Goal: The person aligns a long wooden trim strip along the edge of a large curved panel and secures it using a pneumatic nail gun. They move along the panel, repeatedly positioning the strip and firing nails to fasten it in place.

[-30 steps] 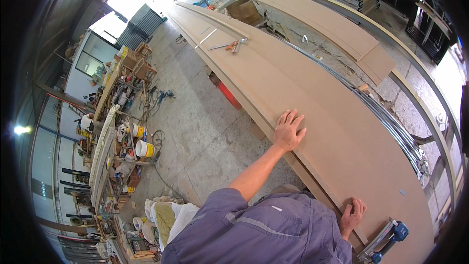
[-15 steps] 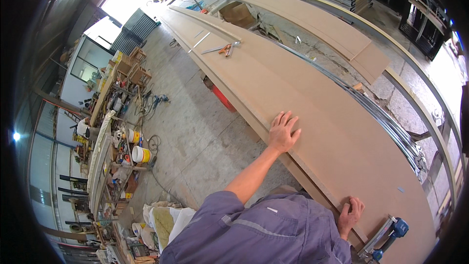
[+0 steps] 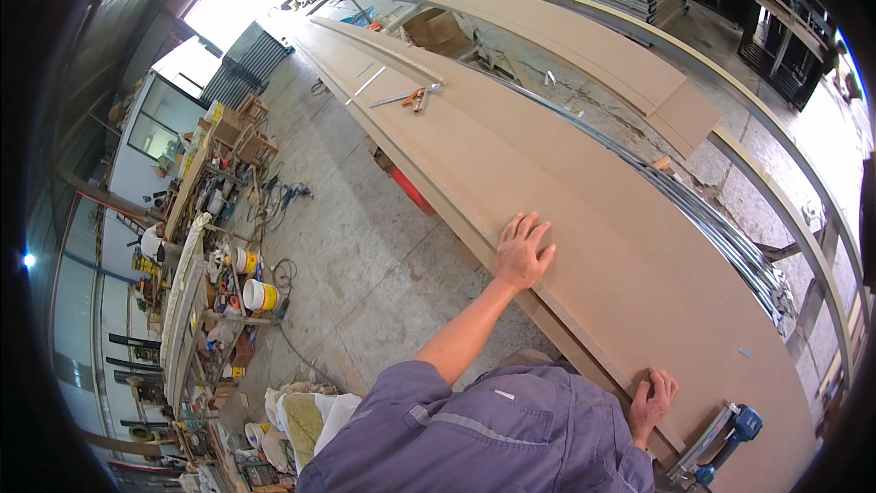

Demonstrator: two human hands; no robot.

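A long brown board [image 3: 593, 210] runs from the near right to the far left, with a narrow strip [image 3: 584, 333] along its near edge. My left hand [image 3: 522, 256] lies on the strip and board, fingers spread, holding nothing. Farther right, my right hand [image 3: 648, 402] rests at the same edge, fingers bent on the board and thumb apart; it appears to hold nothing. Close to the right hand, a blue and black nail gun [image 3: 737, 434] lies on the board. A tool with an orange handle [image 3: 416, 99] and a thin metal blade lies farther along the board.
Metal tubes [image 3: 703, 219] run beyond the board, and another long brown panel [image 3: 566, 46] lies on a metal frame [image 3: 766, 160]. At the left stand a cluttered workbench [image 3: 187, 283] and a white and yellow bucket [image 3: 260, 295]. Cables [image 3: 274, 205] lie on the concrete floor [image 3: 356, 228].
The view has shifted slightly, so the scene sits a little farther left. Both hands keep nearly the same places on the board's edge, and the nail gun has not moved.
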